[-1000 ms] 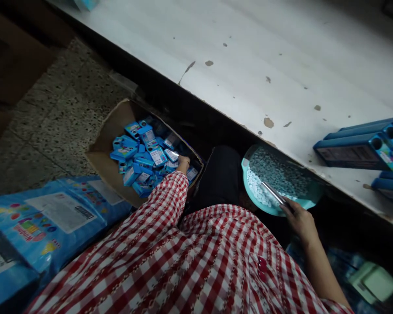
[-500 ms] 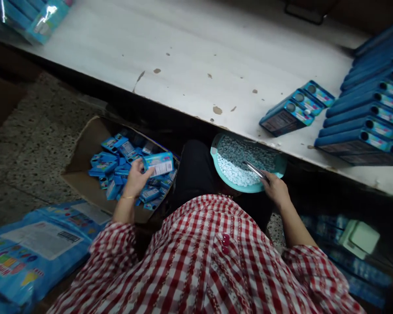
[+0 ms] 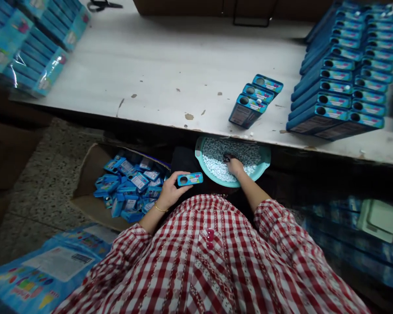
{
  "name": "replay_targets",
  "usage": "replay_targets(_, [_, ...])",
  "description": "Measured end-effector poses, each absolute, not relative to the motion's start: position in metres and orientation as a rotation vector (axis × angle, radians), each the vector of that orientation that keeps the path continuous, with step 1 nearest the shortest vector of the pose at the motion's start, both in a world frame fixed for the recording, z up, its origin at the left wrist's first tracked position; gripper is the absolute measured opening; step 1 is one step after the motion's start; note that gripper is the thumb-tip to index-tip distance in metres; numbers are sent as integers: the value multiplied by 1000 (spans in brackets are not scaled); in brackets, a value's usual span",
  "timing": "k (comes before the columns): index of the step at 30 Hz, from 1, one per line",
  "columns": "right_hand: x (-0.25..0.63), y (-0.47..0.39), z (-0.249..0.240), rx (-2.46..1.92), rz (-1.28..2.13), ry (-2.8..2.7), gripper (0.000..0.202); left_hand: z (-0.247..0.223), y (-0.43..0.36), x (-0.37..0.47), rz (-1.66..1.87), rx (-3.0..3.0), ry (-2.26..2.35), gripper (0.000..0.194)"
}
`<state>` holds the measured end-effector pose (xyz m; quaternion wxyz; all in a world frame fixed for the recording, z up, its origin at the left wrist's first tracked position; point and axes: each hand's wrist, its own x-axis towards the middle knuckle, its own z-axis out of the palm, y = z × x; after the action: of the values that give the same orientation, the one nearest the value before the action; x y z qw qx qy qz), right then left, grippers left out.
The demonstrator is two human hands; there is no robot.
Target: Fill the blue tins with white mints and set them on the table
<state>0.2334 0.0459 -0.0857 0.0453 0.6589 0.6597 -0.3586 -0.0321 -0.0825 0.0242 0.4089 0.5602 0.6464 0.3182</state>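
Observation:
My left hand (image 3: 173, 189) is closed around a small blue candy box (image 3: 190, 179), its top end with a round dark hole turned up towards me. The box is held beside the turquoise basin (image 3: 199, 158). In that basin lie many small white candies (image 3: 216, 168). My right hand (image 3: 235, 166) reaches into them, fingers wrapped round a metal scoop (image 3: 228, 157), whose tip is buried or in shadow. To the left of my left hand, a cardboard carton (image 3: 85, 187) holds a loose heap of blue boxes (image 3: 127, 185).
On the white table (image 3: 157, 56), three blue boxes (image 3: 249, 109) stand near the edge, with long rows of boxes (image 3: 337, 96) to their right. Wrapped packs (image 3: 36, 65) and scissors (image 3: 100, 5) are at the far left. A blue printed bag (image 3: 52, 270) lies low left.
My left hand has lifted the box out over the carton, moved right to the basin and turned its holed end up. My right hand has pushed deeper into the candies. The view has shifted.

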Motion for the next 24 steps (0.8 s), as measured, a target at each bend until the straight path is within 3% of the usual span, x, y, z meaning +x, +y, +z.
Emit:
replay_targets(7, [243, 48, -79, 1996, -1453, 2161, 44, 16, -38, -22, 931, 1323, 1686, 40])
replay_targets(15, [296, 41, -12, 2007, -1788, 2314, 44, 4, 10, 10, 921, 1521, 1603, 39])
replay_targets(19, [308, 42, 40, 1851, -1560, 2443, 38, -7, 26, 40, 857, 1659, 1570, 36])
replay_targets(24, [287, 42, 86, 1751, -915, 2421, 34, -16, 30, 66, 795, 1831, 1568, 36])
